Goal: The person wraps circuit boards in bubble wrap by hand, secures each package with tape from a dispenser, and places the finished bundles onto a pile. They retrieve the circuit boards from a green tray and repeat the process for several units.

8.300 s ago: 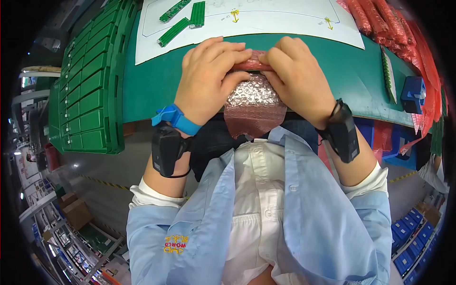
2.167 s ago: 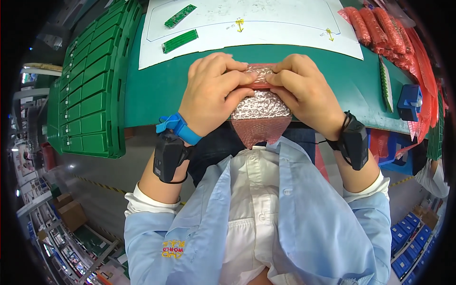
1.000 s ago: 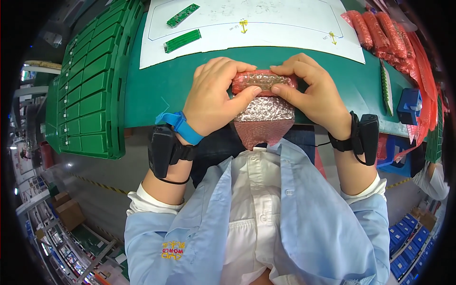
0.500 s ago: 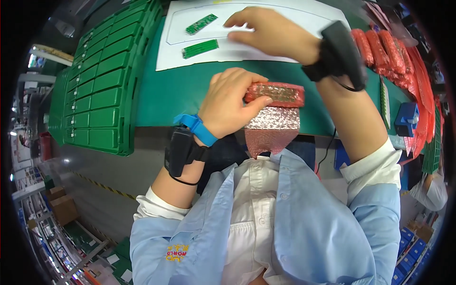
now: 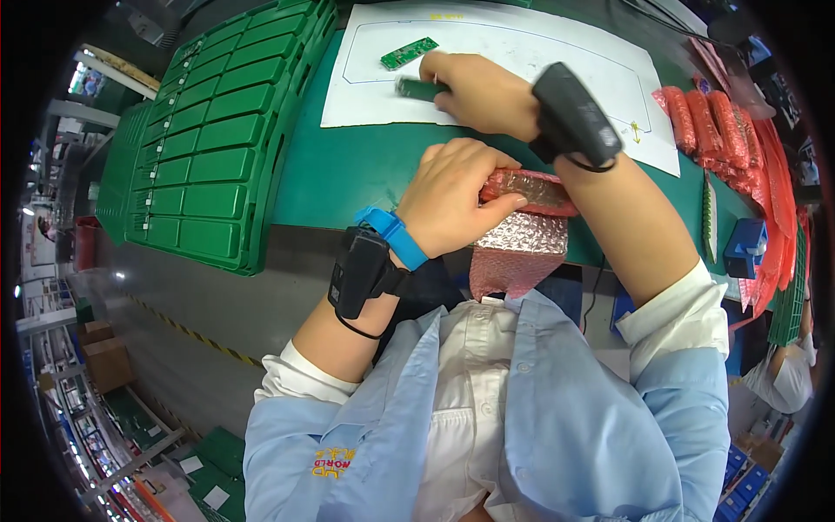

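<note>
My left hand [image 5: 448, 198] is closed on a partly rolled sheet of pink bubble wrap [image 5: 541, 193], thumb on top, at the near edge of the green table. Something greenish shows through the roll. The loose end of the wrap hangs over the edge toward my lap. Above it, my right hand [image 5: 487, 94] reaches onto a white sheet [image 5: 557, 54] and pinches the right end of a green circuit board [image 5: 417, 88], which is slightly blurred. A second green circuit board [image 5: 409, 53] lies just beyond it on the sheet.
Green plastic crates [image 5: 204, 152] stand at the left. Several red bubble-wrapped bundles [image 5: 709, 122] lie at the far right, beside red wrap strips [image 5: 778, 209]. A green-handled tool [image 5: 710, 213] and a blue holder [image 5: 744, 248] are nearby. Another person's arm [image 5: 787, 374] shows at the right edge.
My right hand, open above the sheet before, has come down and closed on the nearer circuit board. My left hand still holds the bubble wrap. The whole view has shifted slightly.
</note>
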Tool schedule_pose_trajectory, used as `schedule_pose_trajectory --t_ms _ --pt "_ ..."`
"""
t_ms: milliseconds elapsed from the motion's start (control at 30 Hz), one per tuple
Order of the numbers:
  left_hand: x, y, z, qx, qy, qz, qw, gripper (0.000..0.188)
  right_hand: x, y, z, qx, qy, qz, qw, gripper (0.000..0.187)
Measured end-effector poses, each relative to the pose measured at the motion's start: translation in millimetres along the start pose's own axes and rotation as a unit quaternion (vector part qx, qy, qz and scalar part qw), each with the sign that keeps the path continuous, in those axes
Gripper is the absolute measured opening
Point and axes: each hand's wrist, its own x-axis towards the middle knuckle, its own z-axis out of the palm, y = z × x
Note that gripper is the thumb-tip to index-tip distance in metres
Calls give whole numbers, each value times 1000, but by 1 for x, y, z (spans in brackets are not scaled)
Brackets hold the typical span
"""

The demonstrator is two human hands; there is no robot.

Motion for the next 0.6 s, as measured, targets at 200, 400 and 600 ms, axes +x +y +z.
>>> schedule_pose_trajectory --t_ms 200,400,600 --pt "1 0 -1 -1 5 8 1000 31 -59 -10 -57 209 52 48 975 52" --pt "0 2 -3 -4 1 -4 1000 30 -123 -33 -55 318 100 236 913 49" --pt "3 4 -4 -2 -14 -1 1000 31 -153 -54 -2 472 288 183 813 47"
